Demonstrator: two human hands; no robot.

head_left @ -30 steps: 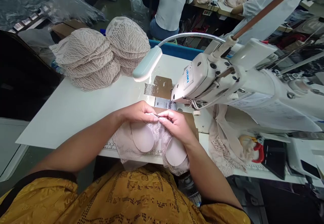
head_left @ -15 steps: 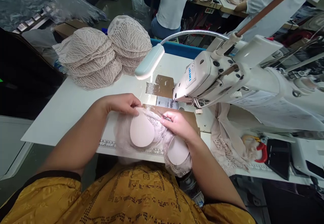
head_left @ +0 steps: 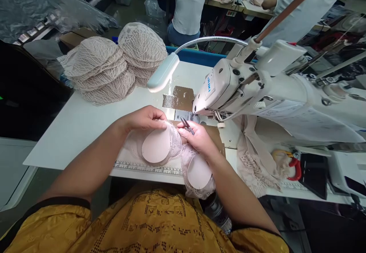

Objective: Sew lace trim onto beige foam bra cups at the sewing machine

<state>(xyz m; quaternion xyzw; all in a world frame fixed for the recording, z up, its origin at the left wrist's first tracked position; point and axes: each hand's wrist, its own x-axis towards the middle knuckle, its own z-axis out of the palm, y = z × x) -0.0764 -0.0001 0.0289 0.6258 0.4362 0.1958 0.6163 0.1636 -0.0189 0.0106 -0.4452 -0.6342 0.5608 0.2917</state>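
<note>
A pale pink lace bra (head_left: 156,146) with smooth padded cups lies across the front edge of the sewing table. My left hand (head_left: 147,118) is closed on the upper edge of its left cup, thumb on top. In my right hand (head_left: 197,134) is a small pair of dark thread snips (head_left: 186,124), blades pointing up and left. The fingers of that hand are also close to the lace between the cups; whether they touch it I cannot tell. The right cup hangs below my right wrist, over the table edge. Both hands are just in front of the sewing machine's needle area.
The white sewing machine (head_left: 223,89) stands to the right, its lamp (head_left: 162,73) reaching over the table. Stacked lace cups (head_left: 97,70) sit at back left. Beige lace pieces (head_left: 251,161), red-handled scissors (head_left: 295,169) and a phone (head_left: 313,173) lie at right. Two people work beyond.
My left hand has shifted slightly right along the cup edge, tilting the cup. The snips in my right hand have turned more upright, and the blades show more clearly.
</note>
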